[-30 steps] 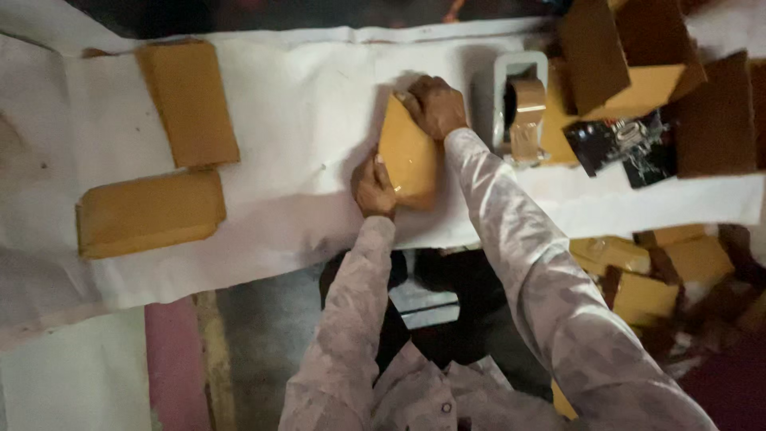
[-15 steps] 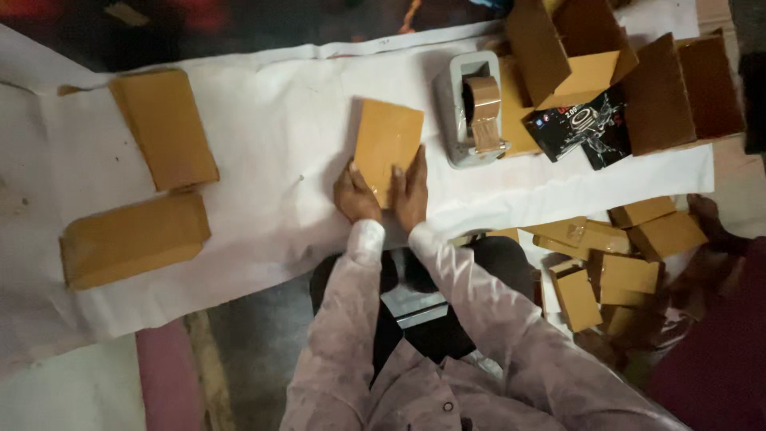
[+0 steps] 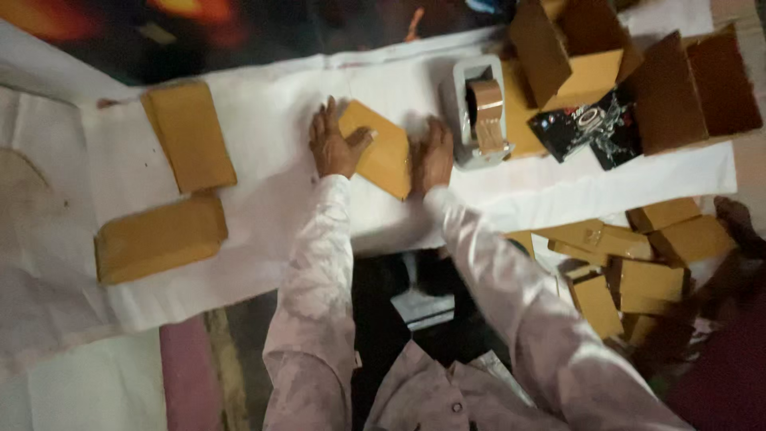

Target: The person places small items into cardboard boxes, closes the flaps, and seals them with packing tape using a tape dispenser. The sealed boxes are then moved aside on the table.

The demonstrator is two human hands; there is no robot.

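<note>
A: Hands first. Where?

B: Both down on the brown cardboard packet (image 3: 381, 156), lying flat and turned cornerwise on the white cloth (image 3: 263, 223), near the front middle of the table. Left hand (image 3: 335, 144) spread wide over its left corner, fingers splayed, thumb across the top face. Right hand (image 3: 435, 156) flat against the right edge, fingers together. Pressing rather than gripping; nothing lifted, nothing closed around.

A: Tape?

B: Grey tape dispenser (image 3: 479, 112) just beside the right hand, roll of brown tape mounted. Untouched at this moment.

A: How far along, judging by the table?

B: Two closed brown packets (image 3: 171, 187) set apart on the left, one above the other, looking finished. Current packet seemingly closed and being pressed flat; cannot tell whether taped. Plenty left, by the look of it: heap of small brown boxes (image 3: 638, 263) low on the right, off the table edge, plus open cartons (image 3: 630, 72) standing behind the dispenser, beside a black printed pack (image 3: 598, 124).

A: So early going?

B: Probably. Two put aside, one under the hands, many more waiting.
</note>
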